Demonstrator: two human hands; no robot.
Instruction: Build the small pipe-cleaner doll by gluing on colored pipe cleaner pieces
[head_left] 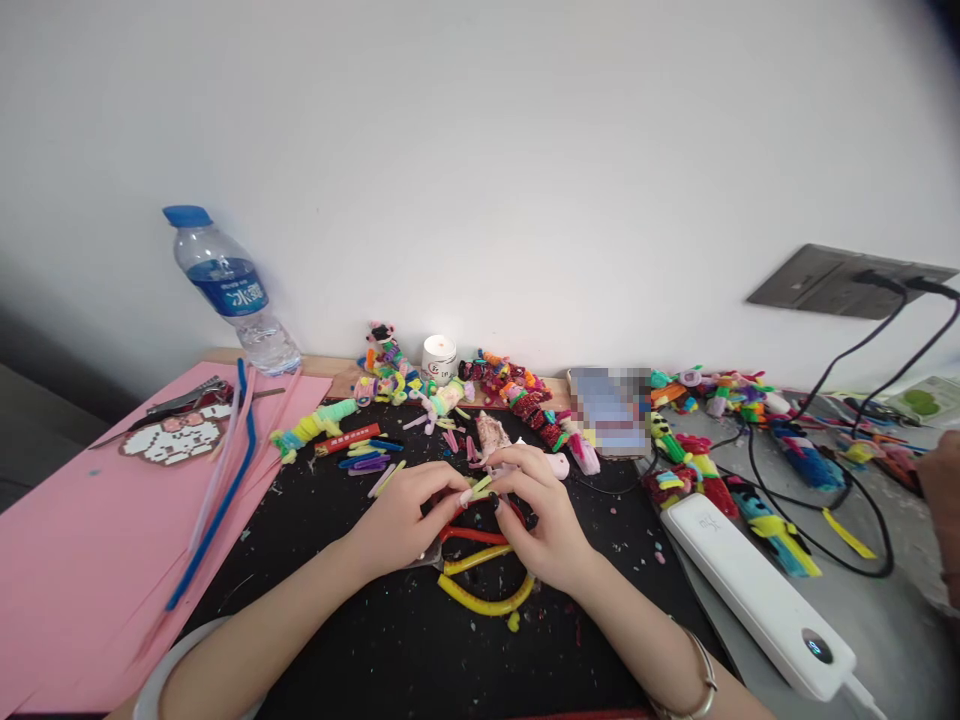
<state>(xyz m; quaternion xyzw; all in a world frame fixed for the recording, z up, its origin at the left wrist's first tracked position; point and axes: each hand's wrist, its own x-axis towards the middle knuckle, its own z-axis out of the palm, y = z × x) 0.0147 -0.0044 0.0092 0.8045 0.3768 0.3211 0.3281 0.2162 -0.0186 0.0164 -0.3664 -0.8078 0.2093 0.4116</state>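
Item: short pale-green pipe-cleaner piece (480, 487), pinched between fingers of left hand (401, 520) and right hand (551, 525) above scissors (480, 570) on the black counter (360, 620); apparently mid-bending, next move calling for a firm, fine twist.

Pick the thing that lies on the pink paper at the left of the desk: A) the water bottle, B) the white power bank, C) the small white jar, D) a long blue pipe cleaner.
D: the long blue pipe cleaner runs across the pink paper; the other three are off it.
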